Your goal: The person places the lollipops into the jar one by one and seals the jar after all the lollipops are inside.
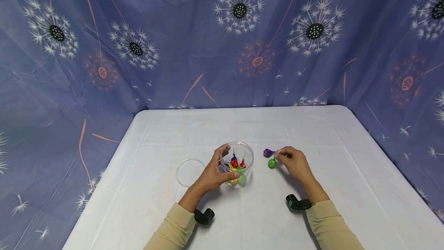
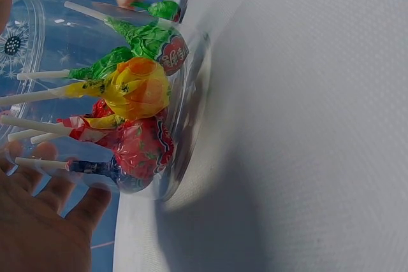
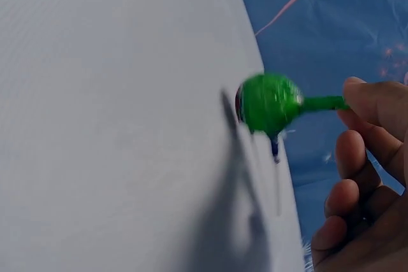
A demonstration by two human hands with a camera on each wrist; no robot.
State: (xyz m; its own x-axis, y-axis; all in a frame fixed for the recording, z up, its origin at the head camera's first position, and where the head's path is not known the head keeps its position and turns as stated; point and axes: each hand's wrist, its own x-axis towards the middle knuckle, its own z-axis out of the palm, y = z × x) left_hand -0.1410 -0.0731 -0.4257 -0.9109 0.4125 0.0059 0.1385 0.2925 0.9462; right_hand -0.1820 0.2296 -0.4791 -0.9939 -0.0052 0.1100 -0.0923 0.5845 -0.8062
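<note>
My left hand (image 1: 212, 175) grips a clear plastic jar (image 1: 251, 166) from its left side, thumb across the front. Inside the jar, several wrapped lollipops lie heads down: a green lollipop (image 2: 153, 44), a yellow lollipop (image 2: 138, 87) and a red lollipop (image 2: 143, 148) among them, white sticks toward the uncovered mouth. To the right of the jar, my right hand (image 1: 295, 164) pinches another green lollipop (image 3: 269, 102) by its stick between thumb and forefinger. In the right wrist view its head hangs close to the tabletop. A purple lollipop (image 1: 268, 152) lies just behind it, partly hidden in that view.
Left of the jar, a clear round lid (image 1: 178, 174) lies flat on the white-covered table (image 1: 156, 134). A blue dandelion-print cloth (image 1: 194, 41) hangs behind the table and along both sides. Each wrist bears a black strapped device (image 1: 205, 217).
</note>
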